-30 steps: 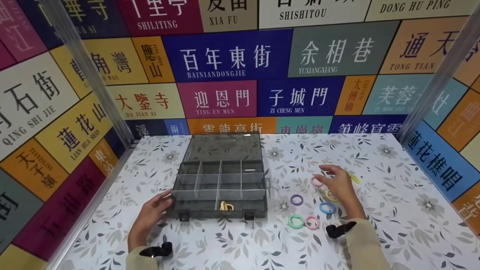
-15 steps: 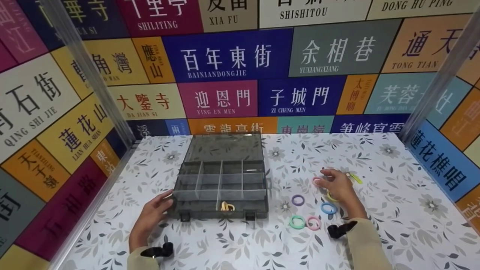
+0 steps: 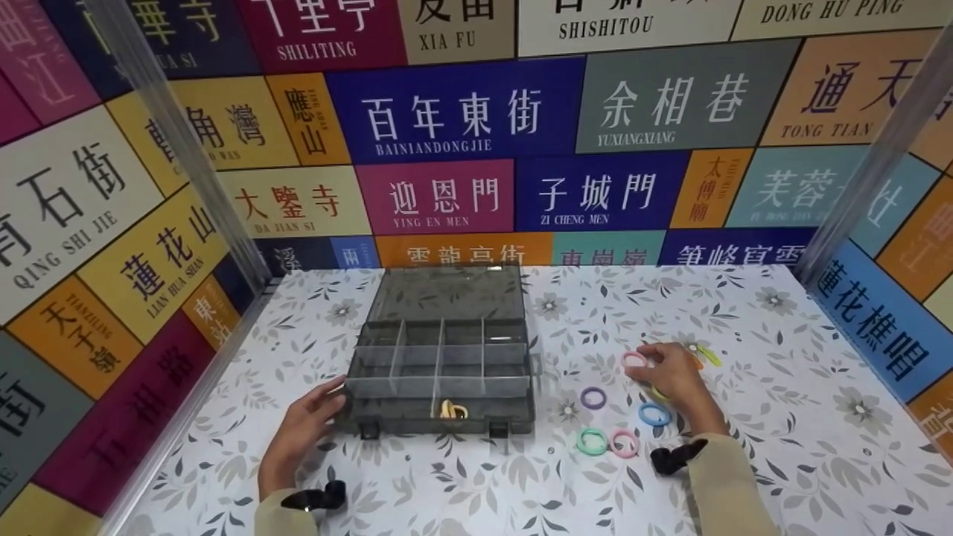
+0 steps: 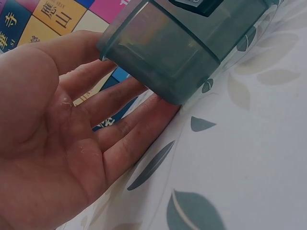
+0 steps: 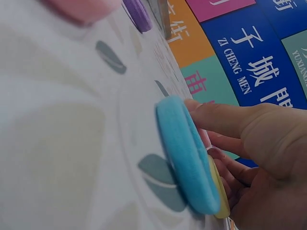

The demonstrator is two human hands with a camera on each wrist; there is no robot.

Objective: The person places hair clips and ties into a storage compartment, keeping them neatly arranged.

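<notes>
A smoky see-through compartment box (image 3: 439, 385) stands with its lid (image 3: 448, 292) tipped back. My left hand (image 3: 301, 430) touches the box's left side; in the left wrist view its fingers (image 4: 120, 96) reach out loosely to the box corner (image 4: 168, 72). A pale yellow hair tie (image 3: 451, 409) lies in the front row of the box. My right hand (image 3: 674, 376) pinches a pink hair tie (image 3: 633, 360) between thumb and fingertips at the table. In the right wrist view a blue hair tie (image 5: 184, 155) partly hides this grip, with a yellow one (image 5: 219, 187) behind it.
Left of and below my right hand lie purple (image 3: 593, 397), green (image 3: 593, 441) and second pink (image 3: 624, 443) hair ties. Beyond that hand, a yellow-green strip (image 3: 707, 354) and an orange piece are partly covered. Printed panels (image 3: 447, 112) wall in the leaf-patterned table (image 3: 476, 491).
My right hand has lowered slightly and its thumb and fingertips have closed on the farther pink hair tie. The left hand stays at the box.
</notes>
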